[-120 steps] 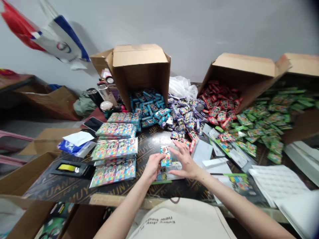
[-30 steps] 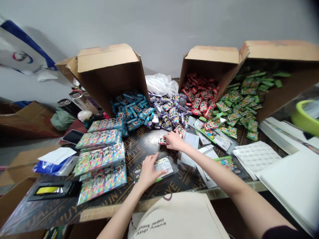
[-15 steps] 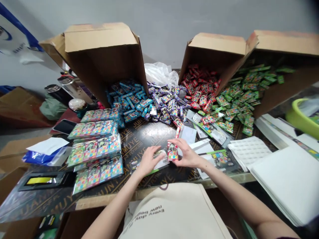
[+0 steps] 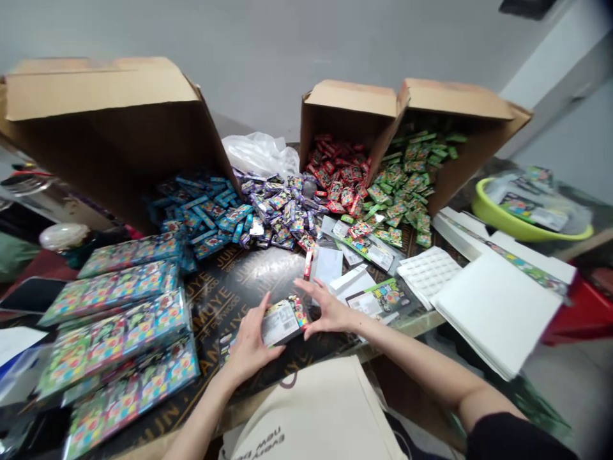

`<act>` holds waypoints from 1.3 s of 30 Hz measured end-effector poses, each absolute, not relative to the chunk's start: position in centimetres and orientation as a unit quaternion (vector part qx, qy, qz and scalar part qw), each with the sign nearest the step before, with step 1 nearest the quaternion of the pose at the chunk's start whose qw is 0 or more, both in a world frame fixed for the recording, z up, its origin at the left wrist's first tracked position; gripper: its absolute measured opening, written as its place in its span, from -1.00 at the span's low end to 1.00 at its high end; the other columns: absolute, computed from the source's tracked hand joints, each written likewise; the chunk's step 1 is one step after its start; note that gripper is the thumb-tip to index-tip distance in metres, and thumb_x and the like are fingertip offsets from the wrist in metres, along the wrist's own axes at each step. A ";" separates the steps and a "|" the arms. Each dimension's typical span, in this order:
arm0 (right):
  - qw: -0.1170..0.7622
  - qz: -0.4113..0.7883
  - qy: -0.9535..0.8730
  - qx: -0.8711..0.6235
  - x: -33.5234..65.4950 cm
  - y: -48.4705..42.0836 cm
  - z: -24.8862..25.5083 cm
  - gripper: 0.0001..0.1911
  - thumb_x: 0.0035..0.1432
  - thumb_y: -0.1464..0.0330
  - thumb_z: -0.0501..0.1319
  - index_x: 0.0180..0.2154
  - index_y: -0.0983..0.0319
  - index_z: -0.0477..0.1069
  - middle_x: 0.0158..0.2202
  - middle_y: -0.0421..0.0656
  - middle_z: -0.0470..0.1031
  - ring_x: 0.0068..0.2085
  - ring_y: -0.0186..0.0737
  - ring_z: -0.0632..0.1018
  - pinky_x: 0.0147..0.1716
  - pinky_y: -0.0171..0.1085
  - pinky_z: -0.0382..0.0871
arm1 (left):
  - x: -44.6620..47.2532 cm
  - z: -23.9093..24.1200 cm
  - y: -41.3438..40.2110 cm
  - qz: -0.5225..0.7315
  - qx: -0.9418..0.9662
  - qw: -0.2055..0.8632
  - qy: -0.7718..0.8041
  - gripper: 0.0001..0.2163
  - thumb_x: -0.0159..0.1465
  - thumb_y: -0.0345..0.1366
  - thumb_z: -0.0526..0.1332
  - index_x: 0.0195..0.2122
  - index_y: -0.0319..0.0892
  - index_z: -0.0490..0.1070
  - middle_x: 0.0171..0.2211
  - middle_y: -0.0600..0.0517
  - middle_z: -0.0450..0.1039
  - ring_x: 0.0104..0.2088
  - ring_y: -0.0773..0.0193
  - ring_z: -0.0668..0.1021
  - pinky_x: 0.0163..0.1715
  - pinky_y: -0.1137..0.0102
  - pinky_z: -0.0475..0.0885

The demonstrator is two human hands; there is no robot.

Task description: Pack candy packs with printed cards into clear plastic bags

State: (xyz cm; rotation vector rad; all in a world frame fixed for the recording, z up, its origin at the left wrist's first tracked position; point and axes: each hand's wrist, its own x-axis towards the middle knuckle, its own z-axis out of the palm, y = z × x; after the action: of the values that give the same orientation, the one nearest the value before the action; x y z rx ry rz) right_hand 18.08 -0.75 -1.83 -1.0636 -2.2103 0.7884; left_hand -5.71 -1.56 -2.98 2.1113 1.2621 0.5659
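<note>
My left hand grips a clear plastic sleeve with a white label card inside, held just above the dark table. My right hand pinches the sleeve's right end, where a small red packet sits at its mouth. Behind the hands lie heaps of small packets: blue, purple, red and green. One loose red packet lies on the table just beyond my right hand.
Three tipped cardboard boxes stand at the back. Filled multicolour sleeves are stacked at the left. White sheets, printed cards and a yellow-green basin are at the right. A cream tote bag lies under my arms.
My right hand reached to the packet heap, took a red packet and brought it back to the sleeve in my left hand. The view has swung to the right.
</note>
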 end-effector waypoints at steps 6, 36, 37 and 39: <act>0.266 0.172 -0.842 -0.437 19.0 0.7 -1.8 -0.37 0.11 0.11 0.09 0.16 0.17 0.02 -0.02 -0.07 0.40 0.08 -0.14 0.30 0.13 -0.02 -0.27 | -5.5 -3.4 -1.0 0.213 0.788 0.289 0.500 -0.09 -0.07 -0.30 0.27 0.23 -0.06 -0.29 -0.03 -0.06 0.24 -0.04 0.07 0.33 -0.02 0.15 0.21; 0.516 0.535 -0.485 -0.460 17.1 1.1 -0.2 -0.72 0.03 0.22 0.20 -0.21 0.21 0.42 -0.33 -0.16 0.50 -0.27 -0.21 0.49 -0.19 -0.21 0.34 | -0.6 1.1 0.3 0.372 0.400 0.699 0.461 -0.83 -0.10 -0.37 0.33 -0.45 -0.32 0.47 -0.52 0.01 0.46 -0.56 0.40 0.43 -0.52 0.50 0.35; 0.485 0.519 -0.537 -0.455 17.4 1.3 0.1 -0.72 0.06 0.20 0.16 -0.21 0.21 0.44 -0.27 -0.14 0.49 -0.22 -0.19 0.48 -0.15 -0.18 0.32 | -0.7 0.9 0.0 0.344 0.409 0.709 0.460 -0.83 -0.10 -0.38 0.33 -0.46 -0.33 0.47 -0.53 0.00 0.46 -0.57 0.41 0.43 -0.52 0.50 0.35; 0.430 0.456 -0.645 -0.438 17.6 1.5 0.9 -0.61 0.04 0.18 0.17 -0.10 0.19 0.39 -0.11 -0.09 0.41 -0.07 -0.13 0.41 -0.03 -0.13 0.24 | -0.6 0.5 -0.5 0.325 0.400 0.717 0.470 -0.84 -0.07 -0.34 0.31 -0.48 -0.33 0.48 -0.55 0.00 0.46 -0.59 0.41 0.43 -0.52 0.48 0.35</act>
State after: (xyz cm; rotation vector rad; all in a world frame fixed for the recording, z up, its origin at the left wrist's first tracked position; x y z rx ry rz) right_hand 17.64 1.47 0.85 -1.0919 -1.6088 1.1378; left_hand -0.58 -0.47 0.50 0.8844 1.0396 0.7195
